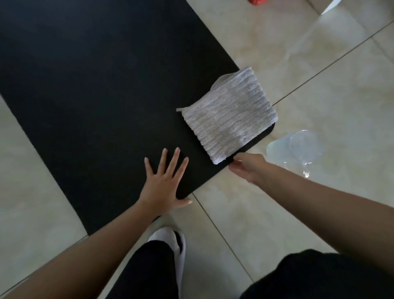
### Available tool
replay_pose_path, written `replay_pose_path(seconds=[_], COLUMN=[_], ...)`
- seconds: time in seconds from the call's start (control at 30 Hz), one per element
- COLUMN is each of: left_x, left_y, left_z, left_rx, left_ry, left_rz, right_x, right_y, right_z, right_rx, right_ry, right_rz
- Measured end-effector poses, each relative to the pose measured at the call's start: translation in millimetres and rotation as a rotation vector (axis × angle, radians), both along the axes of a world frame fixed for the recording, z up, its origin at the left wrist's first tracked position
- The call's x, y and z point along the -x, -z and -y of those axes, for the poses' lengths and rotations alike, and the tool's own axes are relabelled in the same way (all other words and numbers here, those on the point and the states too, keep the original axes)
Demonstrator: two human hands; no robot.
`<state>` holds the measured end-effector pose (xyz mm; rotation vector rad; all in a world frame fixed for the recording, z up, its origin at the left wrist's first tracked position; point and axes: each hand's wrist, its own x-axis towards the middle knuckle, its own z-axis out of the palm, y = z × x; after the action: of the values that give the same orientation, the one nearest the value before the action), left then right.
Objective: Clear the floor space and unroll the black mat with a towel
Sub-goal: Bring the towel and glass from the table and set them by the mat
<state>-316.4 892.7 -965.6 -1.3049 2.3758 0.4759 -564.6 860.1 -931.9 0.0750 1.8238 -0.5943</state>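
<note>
The black mat point(91, 96) lies unrolled and flat on the pale tiled floor, running from the upper left to the middle. A folded white ribbed towel point(230, 115) rests on the mat's near right corner. My left hand point(165, 183) presses flat on the mat near its front edge, fingers spread. My right hand point(247, 167) is at the mat's edge just below the towel's near corner, its fingers curled at the edge; whether they pinch the mat cannot be told.
A clear plastic jug point(300, 147) lies on the tiles just right of the mat's corner. A red object point(257, 2) shows at the top edge. My white slipper point(174, 243) and dark trousers are at the bottom.
</note>
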Motion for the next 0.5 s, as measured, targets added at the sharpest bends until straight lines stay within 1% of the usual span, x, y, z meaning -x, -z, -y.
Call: replay_pose_path(seconds=[0.07,0.13,0.23,0.33,0.4,0.5], left_x=[2,6,5,-7,-19,-32], left_y=[4,3,-4,-5,-6,-3], left_z=[-3,-5,-9,-14,-17,-23], left_rx=[0.016,0.015,0.039,0.091,0.081,0.115], left_ry=[-0.015,-0.025,-0.003,0.033,0.045,0.047], left_rz=[0.020,0.033,0.060,-0.025,-0.057,-0.097], right_x=[-2,-7,-18,-27,-36,-47], right_y=[1,0,0,-3,-2,0], right_z=[0,4,12,14,14,12], right_rx=[-0.005,0.020,0.048,0.053,0.046,0.049], right_ry=[0.045,0.021,-0.059,-0.134,-0.171,-0.188], right_rz=[0.072,0.118,0.090,0.112,0.126,0.145])
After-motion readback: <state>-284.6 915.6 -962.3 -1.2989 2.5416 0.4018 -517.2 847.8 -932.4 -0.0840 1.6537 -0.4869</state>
